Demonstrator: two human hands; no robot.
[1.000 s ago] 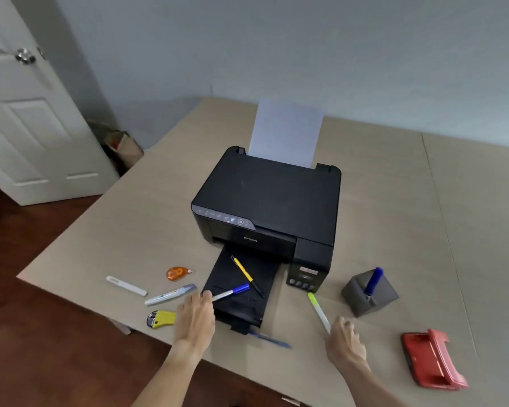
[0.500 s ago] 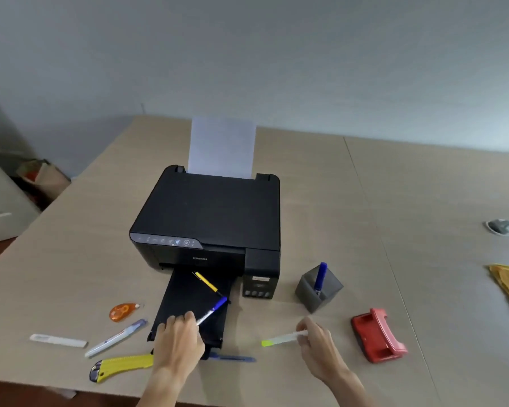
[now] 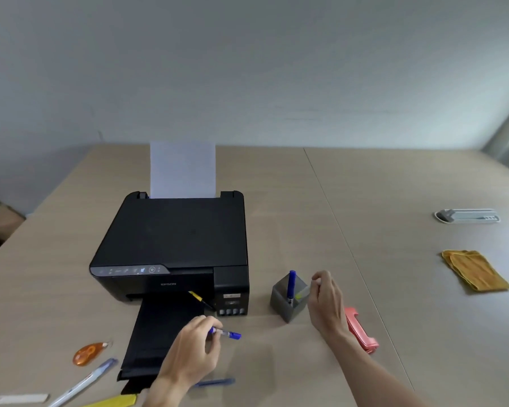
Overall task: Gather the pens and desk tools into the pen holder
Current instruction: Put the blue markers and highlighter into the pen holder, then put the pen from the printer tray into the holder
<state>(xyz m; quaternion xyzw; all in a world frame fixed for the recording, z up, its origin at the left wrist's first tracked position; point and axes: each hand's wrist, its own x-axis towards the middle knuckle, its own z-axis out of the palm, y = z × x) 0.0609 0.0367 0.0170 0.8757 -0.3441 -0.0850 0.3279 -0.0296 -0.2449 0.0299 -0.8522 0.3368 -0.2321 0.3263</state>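
1. Two bare hands work over a pale wooden table (image 3: 365,230), and along its near edge lie a yellow utility knife (image 3: 112,402), a white flat stick (image 3: 15,398), a white-and-blue pen (image 3: 83,381) and a dark blue pen (image 3: 215,382).
2. Just beyond these, an orange correction-tape dispenser (image 3: 89,353) rests left of the printer's black output tray (image 3: 162,333).
3. Left hand (image 3: 193,353) hovers over the tray's right edge, fingers closed around a blue-capped pen (image 3: 225,334) whose cap points right.
4. Right hand (image 3: 326,304) is raised just right of the grey pen holder (image 3: 288,302), fingertips pinching a green-tipped highlighter (image 3: 301,293) with its green end over the holder's opening; blur hides whether it touches the rim.
5. A blue marker (image 3: 291,284) stands upright inside the holder.
6. Partly hidden behind the right wrist, a red hole punch (image 3: 362,333) sits on the table.
7. A yellow pen (image 3: 199,298) lies at the mouth of the black printer (image 3: 177,236), where the tray meets the body.
8. White paper (image 3: 182,168) stands upright in the printer's rear feed.
9. Far right, a folded mustard cloth (image 3: 475,270) and, beyond it, a grey-white tray (image 3: 467,215) lie well apart from everything else.
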